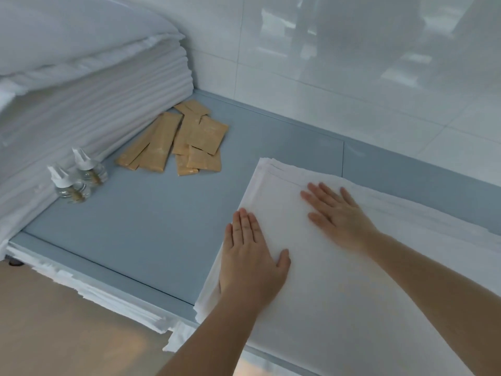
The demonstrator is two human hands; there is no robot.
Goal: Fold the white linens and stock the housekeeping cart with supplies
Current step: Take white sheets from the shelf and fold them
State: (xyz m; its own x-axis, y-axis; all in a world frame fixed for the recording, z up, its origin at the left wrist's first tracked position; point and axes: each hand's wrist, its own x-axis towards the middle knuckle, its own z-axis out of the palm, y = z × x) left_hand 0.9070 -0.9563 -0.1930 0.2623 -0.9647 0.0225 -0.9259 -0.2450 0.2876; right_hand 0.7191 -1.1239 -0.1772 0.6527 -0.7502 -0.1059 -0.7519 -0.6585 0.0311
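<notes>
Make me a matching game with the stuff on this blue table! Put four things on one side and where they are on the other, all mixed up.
Things:
1. folded white linen
2. tan packets
3. small clear bottles
4. tall stack of white linens

Places:
A. far left, piled high beside the wall
B. under both flat hands, left hand and right hand
C. scattered near the back, at the foot of the stack
D. standing side by side at the left, next to the stack

Pairs: 1-B, 2-C, 3-D, 4-A
</notes>
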